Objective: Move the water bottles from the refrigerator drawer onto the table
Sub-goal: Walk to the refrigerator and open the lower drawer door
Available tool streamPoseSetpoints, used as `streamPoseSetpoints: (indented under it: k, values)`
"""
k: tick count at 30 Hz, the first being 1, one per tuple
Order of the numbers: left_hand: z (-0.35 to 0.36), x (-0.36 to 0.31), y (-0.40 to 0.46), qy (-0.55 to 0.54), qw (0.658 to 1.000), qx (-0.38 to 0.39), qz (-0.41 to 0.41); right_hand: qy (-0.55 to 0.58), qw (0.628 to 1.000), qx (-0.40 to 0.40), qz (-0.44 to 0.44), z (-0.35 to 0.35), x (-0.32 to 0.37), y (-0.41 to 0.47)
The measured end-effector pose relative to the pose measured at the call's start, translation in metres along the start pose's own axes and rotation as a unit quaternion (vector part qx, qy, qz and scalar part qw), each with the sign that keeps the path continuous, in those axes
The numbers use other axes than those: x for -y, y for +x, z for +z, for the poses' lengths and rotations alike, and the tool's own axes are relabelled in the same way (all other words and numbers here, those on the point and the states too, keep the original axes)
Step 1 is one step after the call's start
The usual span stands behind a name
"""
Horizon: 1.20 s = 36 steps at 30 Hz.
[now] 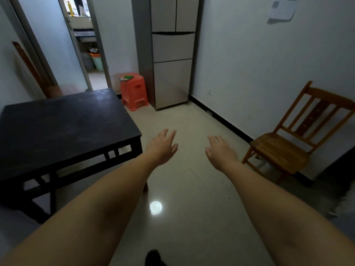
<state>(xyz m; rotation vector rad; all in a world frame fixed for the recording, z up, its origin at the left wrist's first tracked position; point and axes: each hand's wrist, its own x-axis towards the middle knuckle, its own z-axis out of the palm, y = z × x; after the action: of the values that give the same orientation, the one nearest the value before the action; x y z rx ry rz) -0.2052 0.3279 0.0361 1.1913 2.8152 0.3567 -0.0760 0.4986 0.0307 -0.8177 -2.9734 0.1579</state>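
Note:
A tall grey refrigerator (172,50) stands against the far wall, its doors and both lower drawers closed. No water bottles are in sight. The black wooden table (63,123) fills the left side, its top bare. My left hand (163,146) and my right hand (221,150) reach forward over the tiled floor, fingers spread and relaxed, holding nothing. Both hands are well short of the refrigerator, the left one just past the table's right corner.
An orange plastic stool (133,91) with small items on top sits left of the refrigerator. A wooden chair (288,143) stands against the right wall. An open doorway (90,54) lies at the back left. Pale tiled floor (182,121) runs between table and chair.

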Motion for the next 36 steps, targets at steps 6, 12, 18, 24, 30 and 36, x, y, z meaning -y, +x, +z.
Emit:
streamPoseSetpoints:
  k: [6,12,18,24,30,36]
  values:
    - [0.006,0.027,0.106,-0.001,1.0,0.009,0.0,0.001,1.0,-0.008,0.0,0.007,-0.004,0.106]
    - [-0.012,0.045,0.231,-0.006,0.999,0.021,0.031,0.018,0.999,-0.009,0.028,-0.001,-0.012,0.226]
    - [-0.016,0.067,0.333,0.008,0.999,0.021,0.034,0.015,0.999,-0.007,0.03,-0.003,-0.014,0.327]
    - [-0.003,0.084,0.435,0.007,0.999,0.024,0.036,0.006,1.0,0.009,0.024,0.005,-0.029,0.432]
    - [0.002,0.106,0.564,-0.016,1.0,0.011,-0.02,0.002,1.0,0.002,-0.015,0.004,-0.056,0.576]
    - [-0.01,0.132,0.678,-0.031,0.997,-0.027,-0.063,0.003,0.999,-0.002,-0.051,-0.008,-0.061,0.725]
